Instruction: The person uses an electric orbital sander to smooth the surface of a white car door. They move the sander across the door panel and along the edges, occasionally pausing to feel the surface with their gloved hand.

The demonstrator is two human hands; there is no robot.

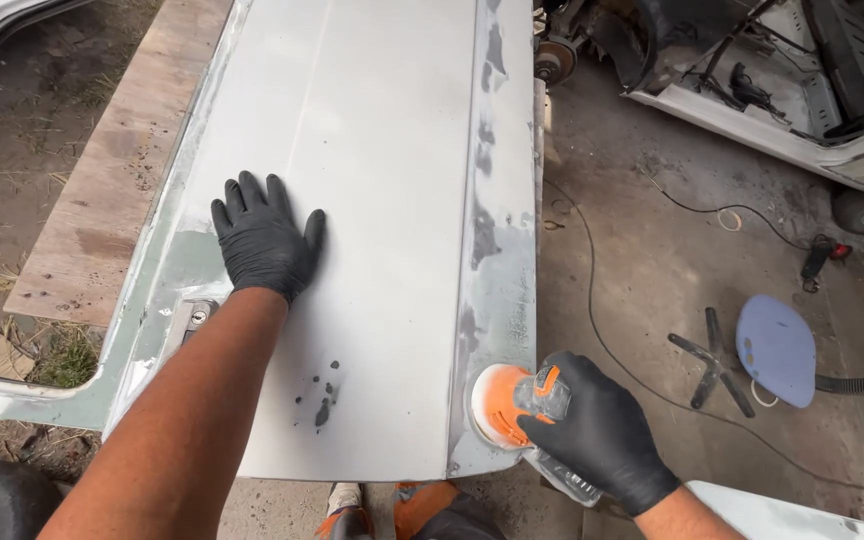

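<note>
A grey sanded car door panel [392,180] lies flat in front of me. My left hand [264,240], in a black glove, rests palm down with fingers spread on the panel's left part. My right hand [597,430], also black-gloved, grips an orange and clear round sander [512,405] whose disc presses on the panel's lower right edge strip, where dark patches of bare spots show. A small lock fitting [197,315] sits on the panel just left of my left forearm.
A plywood sheet [117,170] lies under the panel at left. A thin cable [602,330] runs across the concrete floor at right. A toppled blue office chair [777,350] lies at right; a stripped white car body [782,90] stands at upper right. My shoes [347,510] show below.
</note>
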